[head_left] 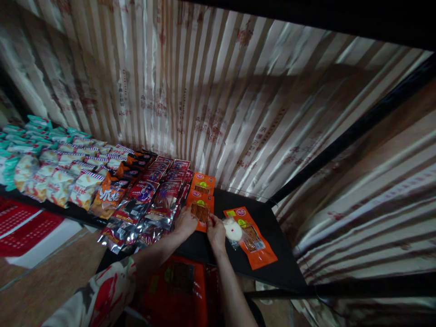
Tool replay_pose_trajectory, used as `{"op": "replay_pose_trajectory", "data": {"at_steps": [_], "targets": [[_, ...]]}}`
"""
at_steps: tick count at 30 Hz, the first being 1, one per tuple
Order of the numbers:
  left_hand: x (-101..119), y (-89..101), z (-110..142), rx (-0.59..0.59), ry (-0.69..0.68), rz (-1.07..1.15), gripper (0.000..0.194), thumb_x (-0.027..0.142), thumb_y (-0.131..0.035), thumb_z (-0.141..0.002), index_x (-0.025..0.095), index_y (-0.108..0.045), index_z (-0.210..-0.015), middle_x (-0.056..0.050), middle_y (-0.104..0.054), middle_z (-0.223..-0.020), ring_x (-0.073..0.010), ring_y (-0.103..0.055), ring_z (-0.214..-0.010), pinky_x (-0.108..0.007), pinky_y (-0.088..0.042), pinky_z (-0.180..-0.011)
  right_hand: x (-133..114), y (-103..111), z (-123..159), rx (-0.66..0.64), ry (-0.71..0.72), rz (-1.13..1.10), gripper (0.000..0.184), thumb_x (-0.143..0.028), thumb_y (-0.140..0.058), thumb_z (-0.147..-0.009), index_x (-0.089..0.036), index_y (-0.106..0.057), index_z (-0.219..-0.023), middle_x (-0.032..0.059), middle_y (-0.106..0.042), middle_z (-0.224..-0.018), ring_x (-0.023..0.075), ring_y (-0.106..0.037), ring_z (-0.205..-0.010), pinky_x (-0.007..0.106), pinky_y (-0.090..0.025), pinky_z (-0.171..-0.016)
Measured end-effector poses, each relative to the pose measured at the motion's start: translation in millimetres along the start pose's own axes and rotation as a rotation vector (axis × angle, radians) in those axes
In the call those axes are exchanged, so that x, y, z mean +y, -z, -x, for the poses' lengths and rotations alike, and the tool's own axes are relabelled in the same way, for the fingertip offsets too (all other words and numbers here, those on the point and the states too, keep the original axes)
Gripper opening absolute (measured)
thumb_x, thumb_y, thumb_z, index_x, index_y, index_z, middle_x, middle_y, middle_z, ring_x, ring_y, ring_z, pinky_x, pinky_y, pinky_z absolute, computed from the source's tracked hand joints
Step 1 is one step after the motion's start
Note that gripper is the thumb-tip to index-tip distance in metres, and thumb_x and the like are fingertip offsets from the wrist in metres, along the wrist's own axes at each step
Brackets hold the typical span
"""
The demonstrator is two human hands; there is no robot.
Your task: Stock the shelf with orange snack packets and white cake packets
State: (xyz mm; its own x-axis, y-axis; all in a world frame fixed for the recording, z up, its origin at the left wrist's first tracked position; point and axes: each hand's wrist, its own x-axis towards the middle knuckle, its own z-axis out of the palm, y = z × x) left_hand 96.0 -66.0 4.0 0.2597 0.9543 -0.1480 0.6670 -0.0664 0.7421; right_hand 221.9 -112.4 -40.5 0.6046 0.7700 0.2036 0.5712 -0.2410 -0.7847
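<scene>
An orange snack packet point(200, 210) with a brown see-through window lies on the black shelf point(223, 200). My left hand point(185, 223) grips its left edge, with the fingertips closed on the packet. Its right edge is pinched by my right hand point(217, 232). Just behind it, a second orange packet point(203, 182) lies in line. To the right of my right hand are a round white item in clear wrap point(233, 230) and another orange packet point(260, 250), set at a slant and partly overlapped by the wrap.
Shiny dark-red packets point(165, 197) lie in rows to the left, beside orange-and-black bags point(107, 195), white bags point(85, 186) and green bags point(23, 147). Below stand more orange packets point(173, 295) and a red basket point(20, 227). A striped curtain point(218, 100) hangs behind; a black post point(340, 141) slants at right.
</scene>
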Motion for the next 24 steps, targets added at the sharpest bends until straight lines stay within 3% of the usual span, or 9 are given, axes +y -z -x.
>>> {"op": "replay_pose_trajectory", "data": {"at_steps": [5,15,24], "targets": [[4.8,3.8,3.6,-0.021,-0.002,-0.056,0.043,0.017,-0.047,-0.078,0.008,-0.053,-0.119,-0.017,-0.042,-0.136,-0.0229,-0.042,-0.123,-0.029,-0.031,-0.103,-4.3,-1.5,-11.2,-0.034,-0.002,0.058,0.038,-0.024,-0.044,-0.076,-0.007,-0.067,-0.101,0.0167,-0.066,-0.098,0.0233,-0.062,-0.091,0.032,-0.044,-0.085],[5.9,-0.7,0.1,-0.068,-0.086,-0.172,0.049,0.017,-0.047,-0.075,0.007,-0.051,-0.123,-0.016,-0.039,-0.140,-0.0253,-0.030,-0.132,-0.032,-0.023,-0.109,4.2,-13.1,-25.4,0.014,0.027,0.079,0.037,-0.023,-0.042,-0.077,-0.009,-0.069,-0.098,0.0155,-0.067,-0.094,0.0224,-0.063,-0.085,0.031,-0.046,-0.080],[4.7,-9.9,-8.5,-0.041,-0.143,-0.190,0.047,0.015,-0.048,-0.073,0.013,-0.053,-0.121,-0.012,-0.036,-0.142,-0.0244,-0.028,-0.133,-0.036,-0.020,-0.110,0.0,-15.2,-38.5,0.008,0.031,0.139,0.038,-0.020,-0.041,-0.077,-0.013,-0.067,-0.104,0.0134,-0.068,-0.096,0.0211,-0.063,-0.087,0.029,-0.046,-0.080]]}}
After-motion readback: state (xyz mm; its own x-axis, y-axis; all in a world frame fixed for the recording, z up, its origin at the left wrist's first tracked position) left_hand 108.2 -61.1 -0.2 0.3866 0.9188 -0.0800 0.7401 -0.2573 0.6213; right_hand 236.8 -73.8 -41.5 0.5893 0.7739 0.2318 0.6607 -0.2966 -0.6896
